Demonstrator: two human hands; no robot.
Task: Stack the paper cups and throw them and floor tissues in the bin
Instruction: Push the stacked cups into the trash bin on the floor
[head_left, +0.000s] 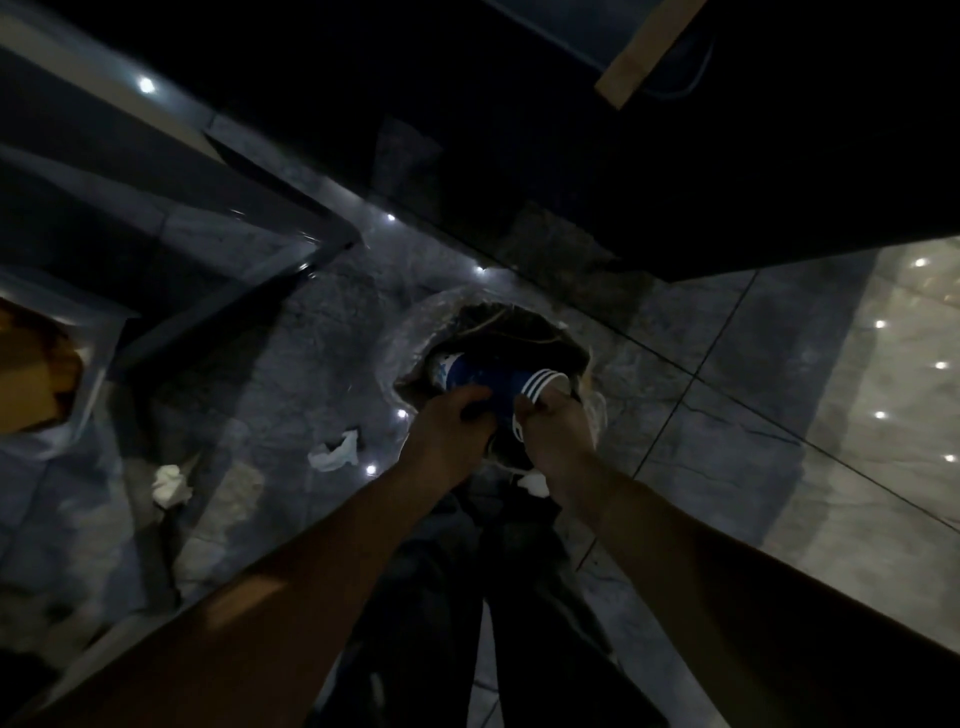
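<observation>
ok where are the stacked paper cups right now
In the head view the blue paper cups lie on their side at centre, held by the left hand and right hand over the mouth of the lined bin.

**Cups held over the bin, tissues on the floor to its left**

The stacked paper cups (488, 376) lie sideways above the bin (410, 332), left hand (457, 423) and right hand (556, 431) on their near side. Left of the bin, two crumpled tissues (335, 452) (169, 486) lie apart on the floor (727, 395).
</observation>
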